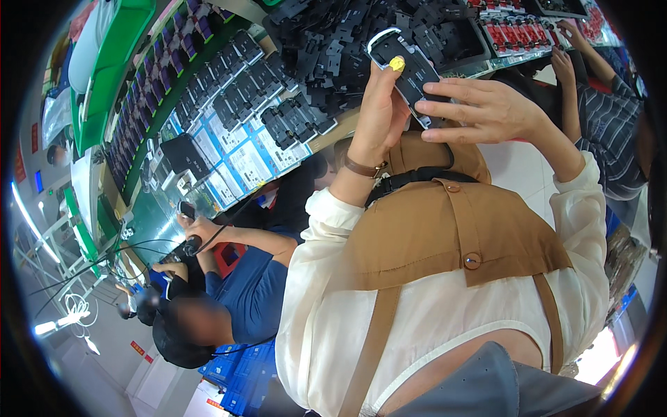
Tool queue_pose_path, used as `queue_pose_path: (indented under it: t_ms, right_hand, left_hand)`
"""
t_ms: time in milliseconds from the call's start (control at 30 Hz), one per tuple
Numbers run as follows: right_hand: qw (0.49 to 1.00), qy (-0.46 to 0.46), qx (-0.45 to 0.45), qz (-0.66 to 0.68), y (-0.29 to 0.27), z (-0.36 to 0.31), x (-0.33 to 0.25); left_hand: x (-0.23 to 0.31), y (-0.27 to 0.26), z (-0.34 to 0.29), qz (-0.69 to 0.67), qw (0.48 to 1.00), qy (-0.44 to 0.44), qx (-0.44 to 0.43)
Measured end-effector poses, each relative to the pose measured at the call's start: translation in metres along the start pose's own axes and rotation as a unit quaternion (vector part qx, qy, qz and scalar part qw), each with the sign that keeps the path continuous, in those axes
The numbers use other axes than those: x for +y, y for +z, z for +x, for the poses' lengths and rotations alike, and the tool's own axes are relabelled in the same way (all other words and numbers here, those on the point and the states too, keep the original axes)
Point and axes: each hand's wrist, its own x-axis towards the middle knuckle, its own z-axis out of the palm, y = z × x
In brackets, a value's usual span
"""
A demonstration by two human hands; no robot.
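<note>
Up in front of my chest is a black toy car chassis (415,78) with a curved silver bumper at its far end. My left hand (381,110) grips it from the left side, the thumb wearing a yellow finger cover (397,63). Across its right edge lie the fingers of my right hand (479,111), which also holds it; they cover part of the plate. Just beyond my hands is a heap of loose black plates (326,52).
Rows of black chassis (236,83) lie on printed sheets (240,167) along the bench. Red toy car parts (514,35) fill trays at far right. A co-worker in a blue shirt (253,292) holds a dark tool at left; another in a striped shirt (611,135) reaches in at right.
</note>
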Motion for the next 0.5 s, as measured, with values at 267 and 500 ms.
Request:
queue_pose_path:
  t_ms: [267,500]
  right_hand:
    - [0.901,0.392,0.178,0.055,0.029,0.019,-0.033]
    - [0.848,0.477,0.227,0.041,0.054,0.03,-0.038]
  left_hand:
    - [-0.01,0.007,0.004,0.032,0.999,0.029,0.032]
    - [-0.019,0.003,0.011,0.029,0.995,0.076,0.049]
